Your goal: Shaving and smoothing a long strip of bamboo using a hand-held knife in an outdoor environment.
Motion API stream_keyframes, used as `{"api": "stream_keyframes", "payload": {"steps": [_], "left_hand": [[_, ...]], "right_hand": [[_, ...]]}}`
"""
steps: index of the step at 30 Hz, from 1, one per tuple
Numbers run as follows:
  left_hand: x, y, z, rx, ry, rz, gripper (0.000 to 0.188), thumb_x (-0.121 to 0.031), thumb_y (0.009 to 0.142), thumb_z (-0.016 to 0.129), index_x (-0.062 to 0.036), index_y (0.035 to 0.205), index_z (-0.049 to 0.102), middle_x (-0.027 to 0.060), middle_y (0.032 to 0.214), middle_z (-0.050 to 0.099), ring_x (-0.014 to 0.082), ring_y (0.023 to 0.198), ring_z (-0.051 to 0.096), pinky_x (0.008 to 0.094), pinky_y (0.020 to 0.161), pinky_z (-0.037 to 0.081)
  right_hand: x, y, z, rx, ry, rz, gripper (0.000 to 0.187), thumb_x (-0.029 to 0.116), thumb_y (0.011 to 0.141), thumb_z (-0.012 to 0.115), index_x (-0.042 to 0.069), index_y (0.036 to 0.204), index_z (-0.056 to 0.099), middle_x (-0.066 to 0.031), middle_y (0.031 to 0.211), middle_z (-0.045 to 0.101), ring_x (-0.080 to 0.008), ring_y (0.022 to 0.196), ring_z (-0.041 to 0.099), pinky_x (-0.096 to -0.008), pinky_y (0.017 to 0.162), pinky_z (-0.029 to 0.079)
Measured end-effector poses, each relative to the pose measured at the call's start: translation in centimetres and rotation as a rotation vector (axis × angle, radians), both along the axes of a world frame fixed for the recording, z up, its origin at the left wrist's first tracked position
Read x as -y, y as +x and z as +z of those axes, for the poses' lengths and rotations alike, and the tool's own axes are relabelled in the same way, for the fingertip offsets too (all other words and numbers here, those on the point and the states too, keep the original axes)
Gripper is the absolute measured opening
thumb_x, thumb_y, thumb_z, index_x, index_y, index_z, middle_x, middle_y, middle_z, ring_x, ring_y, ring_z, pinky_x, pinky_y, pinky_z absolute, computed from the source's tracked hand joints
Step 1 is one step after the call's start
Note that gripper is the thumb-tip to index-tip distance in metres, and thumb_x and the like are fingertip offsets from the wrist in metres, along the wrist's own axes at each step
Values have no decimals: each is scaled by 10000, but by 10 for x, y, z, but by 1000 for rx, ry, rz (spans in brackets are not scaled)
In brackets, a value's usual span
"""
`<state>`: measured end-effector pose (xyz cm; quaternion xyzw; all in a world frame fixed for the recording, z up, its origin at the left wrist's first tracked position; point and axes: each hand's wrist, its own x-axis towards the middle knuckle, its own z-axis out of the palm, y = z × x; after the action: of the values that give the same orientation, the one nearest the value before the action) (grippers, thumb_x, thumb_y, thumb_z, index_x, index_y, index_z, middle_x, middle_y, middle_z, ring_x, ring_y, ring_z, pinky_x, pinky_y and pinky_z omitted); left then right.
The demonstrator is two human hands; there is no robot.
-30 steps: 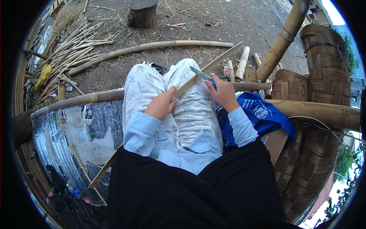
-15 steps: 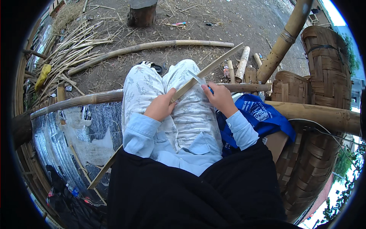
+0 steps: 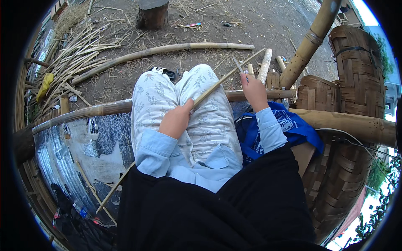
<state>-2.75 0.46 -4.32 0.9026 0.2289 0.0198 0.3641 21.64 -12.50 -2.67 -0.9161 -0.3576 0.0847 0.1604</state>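
- Turned since half a second ago, the bamboo strip (image 3: pixel 215 86) shows a narrower side; it slants across the knees (image 3: pixel 197 79), far end beyond them.
- Right hand (image 3: pixel 254 90) has shifted outward along the strip, so the work now sits nearer its far end; its grip is closed around the knife's handle.
- Left hand (image 3: pixel 175 119) has barely moved, its grip clamped on the strip's middle, steadying it, I judge.
- Knife (image 3: pixel 237 64) crosses the strip near that far end; whether the edge touches, I cannot tell.
- Woven bamboo work (image 3: pixel 356 62) stands well right of the strip.
- Curved bamboo pole (image 3: pixel 167 50) lies beyond the strip, to its left.
- Blue bag (image 3: pixel 301 129) sits right of the strip, close by the right forearm, perhaps crowding it.
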Motion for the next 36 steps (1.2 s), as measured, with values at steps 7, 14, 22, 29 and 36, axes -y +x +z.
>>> {"api": "stream_keyframes", "payload": {"steps": [7,14,22,29,36], "left_hand": [[-8,-3,8,-15,-90,14,223,-87,808,504,-73,1013,419,238,706,580,432,692,568,520,603,425],[-14,-3,5,4,-224,0,255,-105,804,552,-57,1010,408,277,742,577,457,741,557,518,638,431],[-15,-1,4,-23,-226,-7,333,-96,804,560,-36,1099,415,285,765,574,454,767,558,474,643,430],[-14,-2,2,31,-221,-23,285,-97,795,557,-56,1030,401,287,731,571,461,734,554,518,632,425],[-19,-2,-2,20,-270,-24,360,-92,773,583,-53,1078,396,279,745,580,462,746,562,497,634,439]], "right_hand": [[1,-14,-10,40,-32,191,407,386,917,416,40,766,570,-195,598,563,-397,600,563,-474,530,425],[6,-27,-35,113,30,195,403,400,919,398,68,727,524,-175,567,568,-379,561,578,-487,500,438],[3,-32,-43,52,91,196,395,403,913,410,58,752,513,-183,577,561,-394,568,568,-488,516,437],[1,12,-35,61,144,-39,432,403,923,385,41,739,533,-190,590,562,-393,604,574,-490,525,438],[-15,-61,-9,-152,93,313,363,378,901,459,25,825,500,-205,592,543,-400,591,552,-470,519,408]]}}
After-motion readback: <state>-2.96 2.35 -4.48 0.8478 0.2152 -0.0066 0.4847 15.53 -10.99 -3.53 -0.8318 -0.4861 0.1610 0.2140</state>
